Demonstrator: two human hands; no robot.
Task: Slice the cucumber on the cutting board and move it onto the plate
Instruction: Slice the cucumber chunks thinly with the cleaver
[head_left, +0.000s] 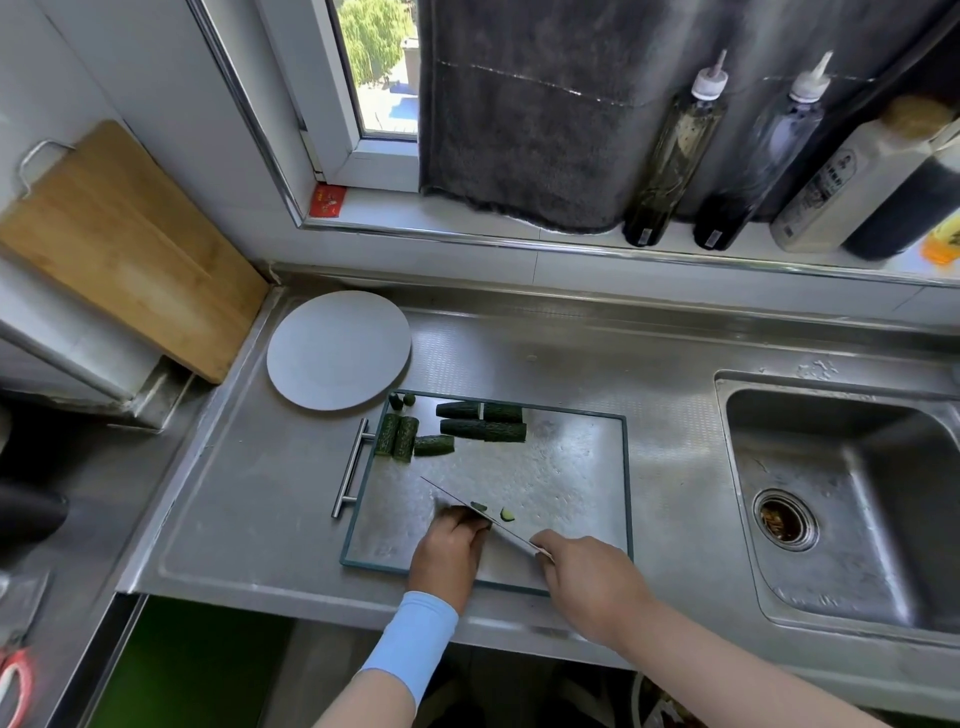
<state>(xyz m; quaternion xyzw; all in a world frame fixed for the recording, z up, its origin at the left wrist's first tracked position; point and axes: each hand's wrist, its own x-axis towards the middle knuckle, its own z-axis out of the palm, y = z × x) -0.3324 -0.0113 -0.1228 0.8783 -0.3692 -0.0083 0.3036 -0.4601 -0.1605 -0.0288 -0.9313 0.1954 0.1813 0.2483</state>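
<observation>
A steel cutting board (561, 467) with a bar handle lies on the counter. Several dark green cucumber pieces (483, 428) lie along its far left part, and two small ends (402, 400) sit at the corner. My right hand (587, 582) grips a knife (467, 512) whose blade runs diagonally over the board's near left. My left hand (449, 551) is curled on a cucumber piece beside the blade, mostly hiding it. Two small slices (506, 514) lie just right of the blade. A round white plate (337, 351) stands empty beyond the board's far left corner.
A steel sink (841, 493) lies to the right. A wooden board (130, 244) leans against the wall at the left. Bottles (670, 156) and a grey towel (519, 119) stand on the window ledge behind. The counter's front edge runs just under my wrists.
</observation>
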